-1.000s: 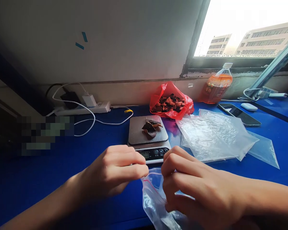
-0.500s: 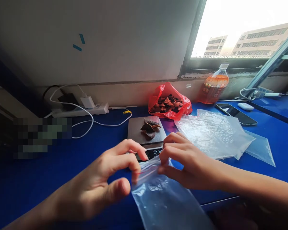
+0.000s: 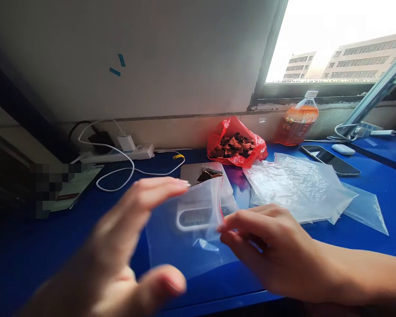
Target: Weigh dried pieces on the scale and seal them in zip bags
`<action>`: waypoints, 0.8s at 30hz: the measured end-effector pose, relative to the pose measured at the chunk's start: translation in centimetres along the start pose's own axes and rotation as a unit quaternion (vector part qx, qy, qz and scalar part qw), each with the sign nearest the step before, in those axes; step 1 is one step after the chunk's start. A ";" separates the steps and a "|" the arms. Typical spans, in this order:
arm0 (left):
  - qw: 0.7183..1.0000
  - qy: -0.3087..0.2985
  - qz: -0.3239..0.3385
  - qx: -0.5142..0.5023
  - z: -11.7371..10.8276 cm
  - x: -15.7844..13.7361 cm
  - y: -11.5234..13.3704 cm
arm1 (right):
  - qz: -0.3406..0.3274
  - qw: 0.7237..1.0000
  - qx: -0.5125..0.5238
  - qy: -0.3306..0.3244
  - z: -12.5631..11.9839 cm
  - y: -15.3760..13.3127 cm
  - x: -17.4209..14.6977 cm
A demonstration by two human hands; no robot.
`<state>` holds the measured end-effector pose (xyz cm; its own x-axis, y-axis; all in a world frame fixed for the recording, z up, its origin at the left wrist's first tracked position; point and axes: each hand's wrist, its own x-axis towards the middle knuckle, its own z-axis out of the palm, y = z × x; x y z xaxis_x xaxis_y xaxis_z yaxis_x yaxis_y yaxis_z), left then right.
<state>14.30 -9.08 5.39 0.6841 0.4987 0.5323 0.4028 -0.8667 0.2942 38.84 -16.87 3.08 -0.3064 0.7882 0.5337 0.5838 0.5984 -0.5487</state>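
My right hand [image 3: 267, 246] pinches the red-lined mouth of a clear zip-lock bag [image 3: 174, 246], which hangs out to the left, flat and see-through. Beside the bag my left hand [image 3: 128, 246] is held with thumb and fingers wide apart, nothing between them. Behind the bag lies a small kitchen scale [image 3: 189, 171]; its front part shows only through the plastic. A few dark, curled dried slices [image 3: 209, 173] rest on the scale's plate, partly hidden by the bag.
A red plastic bag [image 3: 262, 147] full of dried slices stands by the wall. To the right are a stack of zip-lock bags [image 3: 293, 185], a phone [image 3: 333, 160], a white earbud case [image 3: 343, 149] and a drink bottle [image 3: 300, 121]. A power strip [image 3: 141, 151] with white cables lies left.
The zip-lock bag has turned from pointing down towards me to lying out leftwards, now covering the scale's front. My left hand has come off its mouth and spread; my right keeps its pinch.
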 end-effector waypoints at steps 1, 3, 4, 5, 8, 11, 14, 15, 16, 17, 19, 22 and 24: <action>0.998 -0.026 0.041 0.039 0.7 -0.1 0.7 | -0.005 1.000 0.010 0.002 0.4 -0.3 0.1; 0.988 -0.095 0.090 0.087 2.0 -0.3 1.3 | -0.037 0.999 0.031 0.004 1.2 -0.7 0.4; 0.981 -0.126 0.103 0.101 2.6 -0.3 1.3 | -0.062 0.997 0.038 -0.006 1.6 -0.7 0.6; 0.977 -0.150 0.109 0.107 3.0 -0.3 1.0 | -0.090 0.995 0.036 -0.018 2.0 -0.7 0.9; 0.975 -0.168 0.101 0.107 3.4 -0.4 0.0 | -0.176 0.983 -0.015 -0.050 2.7 0.0 1.4; 0.981 -0.141 0.098 0.092 3.4 -0.3 -0.3 | -0.216 0.970 -0.048 -0.101 2.9 0.8 1.6; 0.979 -0.139 0.130 0.072 3.6 -0.1 0.3 | -0.213 0.962 -0.035 -0.166 2.8 1.2 1.4; 0.977 -0.142 0.143 0.069 3.7 -0.1 0.6 | -0.212 0.961 -0.031 -0.177 2.8 1.3 1.2; 0.975 -0.147 0.152 0.069 3.8 0.0 0.7 | -0.217 0.958 -0.028 -0.184 2.9 1.4 1.1; 0.974 -0.149 0.159 0.070 3.7 0.0 0.7 | -0.227 0.956 -0.027 -0.185 3.0 1.5 0.9; 0.974 -0.141 0.161 0.072 3.2 0.1 0.3 | -0.255 0.954 -0.026 -0.154 3.1 2.0 0.7; 0.984 -0.104 0.115 0.090 1.5 0.4 -1.5 | -0.238 0.969 -0.043 -0.045 2.9 3.3 1.1; 0.989 -0.068 0.057 0.115 0.4 0.7 -3.0 | -0.170 0.981 -0.091 0.022 2.6 4.6 1.7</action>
<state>13.78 -6.12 4.57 0.8025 0.4082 0.4351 0.4346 -0.8996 0.0423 39.00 -12.41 -0.19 -0.4761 0.5388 0.6950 0.5790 0.7869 -0.2133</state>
